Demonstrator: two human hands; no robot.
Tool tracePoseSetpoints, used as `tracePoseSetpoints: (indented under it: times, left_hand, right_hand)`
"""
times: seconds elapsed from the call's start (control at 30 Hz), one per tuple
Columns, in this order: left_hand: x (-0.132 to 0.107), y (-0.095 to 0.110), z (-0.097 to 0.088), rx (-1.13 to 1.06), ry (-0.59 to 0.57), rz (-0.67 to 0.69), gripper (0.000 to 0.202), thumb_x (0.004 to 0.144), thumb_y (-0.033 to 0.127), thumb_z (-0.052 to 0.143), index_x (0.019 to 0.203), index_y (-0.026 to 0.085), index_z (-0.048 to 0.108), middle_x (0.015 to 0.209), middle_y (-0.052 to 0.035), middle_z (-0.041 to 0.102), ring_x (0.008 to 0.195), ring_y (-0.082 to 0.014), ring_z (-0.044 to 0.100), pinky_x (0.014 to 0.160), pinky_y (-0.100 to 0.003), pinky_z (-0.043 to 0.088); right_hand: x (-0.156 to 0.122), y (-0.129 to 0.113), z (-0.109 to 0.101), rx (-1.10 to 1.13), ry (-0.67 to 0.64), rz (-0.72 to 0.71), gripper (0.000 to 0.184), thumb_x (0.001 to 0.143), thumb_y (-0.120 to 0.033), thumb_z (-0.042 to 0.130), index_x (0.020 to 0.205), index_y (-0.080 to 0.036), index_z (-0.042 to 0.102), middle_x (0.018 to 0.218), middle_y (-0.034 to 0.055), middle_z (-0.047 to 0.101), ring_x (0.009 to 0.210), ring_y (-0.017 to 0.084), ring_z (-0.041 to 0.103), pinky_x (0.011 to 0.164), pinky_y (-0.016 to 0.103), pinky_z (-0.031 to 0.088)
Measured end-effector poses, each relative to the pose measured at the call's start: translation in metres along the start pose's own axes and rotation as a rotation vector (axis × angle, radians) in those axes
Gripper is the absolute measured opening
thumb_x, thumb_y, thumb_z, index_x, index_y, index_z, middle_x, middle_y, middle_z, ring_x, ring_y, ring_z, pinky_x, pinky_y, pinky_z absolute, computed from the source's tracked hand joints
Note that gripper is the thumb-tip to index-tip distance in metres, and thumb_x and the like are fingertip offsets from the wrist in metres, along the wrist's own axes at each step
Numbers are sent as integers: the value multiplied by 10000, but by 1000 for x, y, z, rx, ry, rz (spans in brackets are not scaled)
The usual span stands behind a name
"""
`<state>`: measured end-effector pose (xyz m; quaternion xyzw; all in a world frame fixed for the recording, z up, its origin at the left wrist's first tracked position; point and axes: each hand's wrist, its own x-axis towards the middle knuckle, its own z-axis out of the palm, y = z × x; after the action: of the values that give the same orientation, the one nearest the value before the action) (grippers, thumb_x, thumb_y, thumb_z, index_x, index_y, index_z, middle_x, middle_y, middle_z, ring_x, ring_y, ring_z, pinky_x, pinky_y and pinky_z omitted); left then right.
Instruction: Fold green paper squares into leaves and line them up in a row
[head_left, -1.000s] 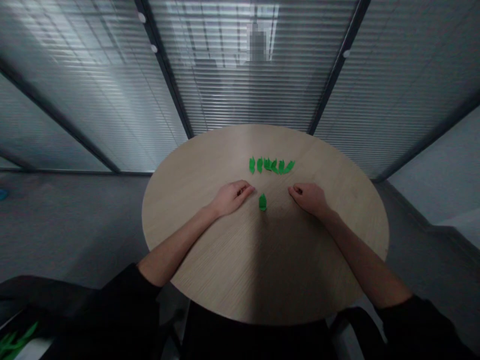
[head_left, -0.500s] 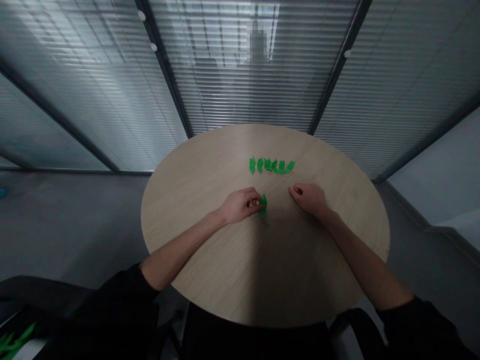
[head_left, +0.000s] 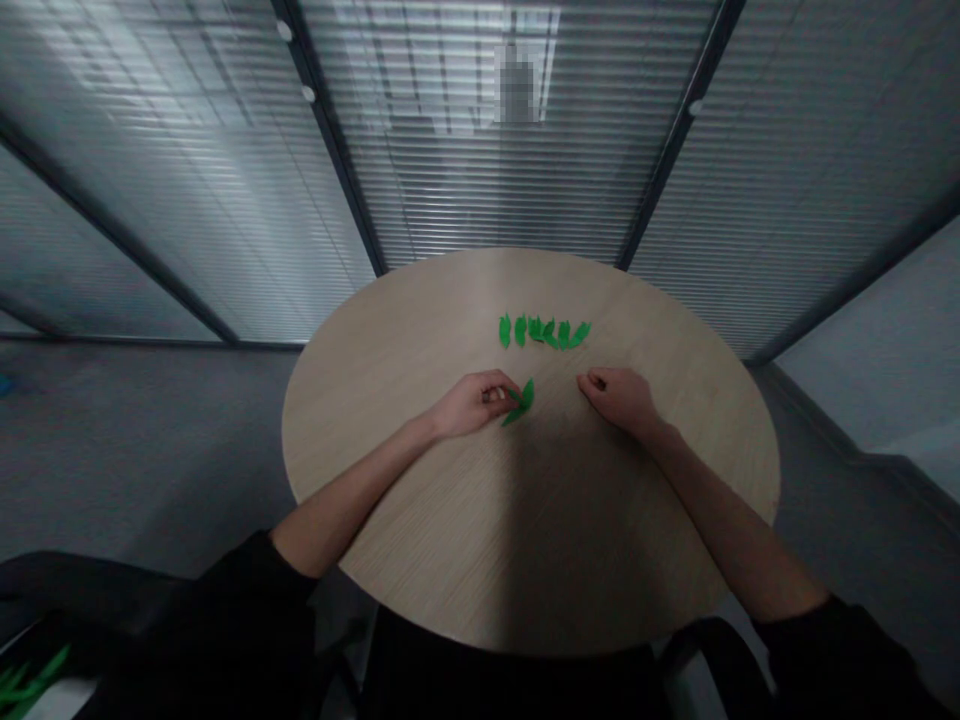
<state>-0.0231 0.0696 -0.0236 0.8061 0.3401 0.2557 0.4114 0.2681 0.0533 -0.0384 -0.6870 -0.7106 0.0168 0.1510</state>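
My left hand [head_left: 472,403] pinches a green leaf-like sprig [head_left: 527,394] between thumb and fingertips, just over the middle of the round wooden table [head_left: 420,520]. Its pointed leaflets splay out, one upward and one toward the lower left. Beyond it lies a row of several similar green leaf pieces [head_left: 520,330]; those on the right sit close together and touch or overlap. My right hand [head_left: 621,396] rests on the tabletop to the right of the sprig, fingers curled into a loose fist with nothing visible in it.
Glass partitions with blinds [head_left: 480,190] stand behind the table. At the lower left, more green leafy pieces [head_left: 37,680] lie beside something white, near a dark chair [head_left: 90,580]. A chair armrest [head_left: 712,640] shows at the near right edge.
The sprig in my left hand has turned, from upright to spread toward the lower left. My left hand has shifted slightly left. My right hand and the row stay put.
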Motion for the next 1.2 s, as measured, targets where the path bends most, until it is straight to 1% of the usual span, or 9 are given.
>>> tracePoseSetpoints:
  times: [0.13, 0.27, 0.4, 0.57, 0.7, 0.97, 1.1, 1.2]
  left_hand:
    - [0, -2, -3, 0, 7, 16, 186, 941, 290, 625, 995, 151, 736, 897, -50, 710, 747, -142, 603, 671, -259, 457]
    - [0, -5, -4, 56, 74, 15, 163, 936, 296, 645, 941, 153, 724, 818, -24, 677, 702, -132, 567, 646, -251, 435]
    - [1, -9, -9, 162, 151, 42, 164, 941, 298, 645, 894, 157, 713, 797, -21, 663, 698, -134, 568, 652, -257, 439]
    - [6, -19, -23, 328, 212, 55, 186, 935, 313, 633, 834, 170, 696, 835, -42, 684, 712, -150, 595, 684, -287, 458]
    - [15, -28, -35, 480, 247, 9, 167, 929, 314, 614, 865, 185, 698, 881, -55, 706, 740, -169, 614, 723, -314, 474]
    - [37, -41, -58, 563, 269, -50, 173, 924, 292, 584, 855, 182, 698, 897, -86, 707, 764, -200, 616, 737, -342, 482]
    - [51, -48, -66, 583, 280, -97, 175, 935, 265, 557, 921, 173, 705, 879, -90, 716, 770, -208, 630, 744, -343, 494]
    - [60, -53, -68, 606, 289, -126, 196, 954, 266, 539, 973, 166, 707, 917, -106, 729, 813, -224, 648, 779, -354, 507]
  right_hand:
    - [0, 0, 1, 4, -4, 0, 418, 953, -467, 454, 620, -214, 459, 641, 30, 532, 614, 164, 412, 594, 309, 217]
    - [0, 1, 1, 3, -7, 3, 421, 954, -472, 452, 622, -215, 462, 654, 35, 549, 620, 166, 414, 596, 311, 217]
    - [1, 1, 1, 1, -10, 6, 417, 956, -470, 455, 627, -215, 472, 654, 34, 553, 617, 165, 412, 596, 311, 218]
    - [0, -1, 0, 3, -11, 10, 403, 951, -455, 467, 628, -215, 479, 645, 32, 547, 618, 166, 420, 599, 311, 230]
    - [0, -3, -1, 4, -12, 13, 404, 950, -456, 466, 626, -215, 475, 649, 36, 551, 618, 166, 423, 598, 312, 227]
    - [1, -3, 1, 7, -18, 28, 403, 948, -461, 448, 629, -217, 485, 632, 29, 529, 598, 164, 416, 594, 314, 221]
    - [1, -3, 2, 15, -20, 25, 405, 950, -464, 443, 633, -217, 491, 637, 29, 532, 603, 165, 420, 596, 315, 222]
    - [1, -2, 2, 18, -18, 22, 403, 949, -467, 450, 634, -217, 486, 648, 32, 542, 611, 166, 423, 598, 316, 219]
